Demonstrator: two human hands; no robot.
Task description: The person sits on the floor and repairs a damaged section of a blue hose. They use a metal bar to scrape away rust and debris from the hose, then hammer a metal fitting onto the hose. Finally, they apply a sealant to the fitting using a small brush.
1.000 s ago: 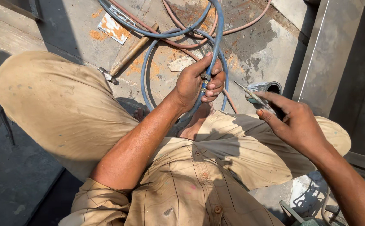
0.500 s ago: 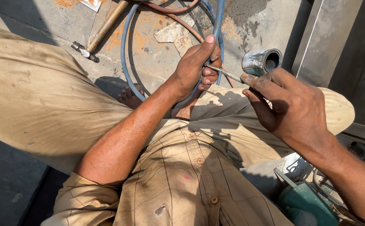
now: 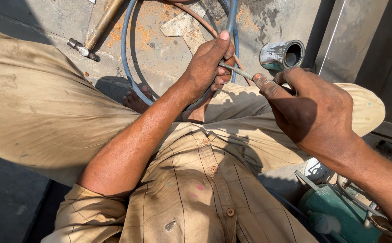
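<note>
Between both hands, at centre, a thin metal rod (image 3: 237,70) is pinched: left hand (image 3: 209,63) closed on its ten-o'clock end and a blue hose (image 3: 128,67), right hand (image 3: 310,108) clamped on the other. Short steel pipe (image 3: 281,55) lies untouched at one o'clock, hammer (image 3: 90,38) at ten.

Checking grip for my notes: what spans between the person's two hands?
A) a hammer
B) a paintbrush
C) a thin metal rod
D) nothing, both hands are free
C: the left hand and the right hand each pinch one end of a thin metal rod.
</note>
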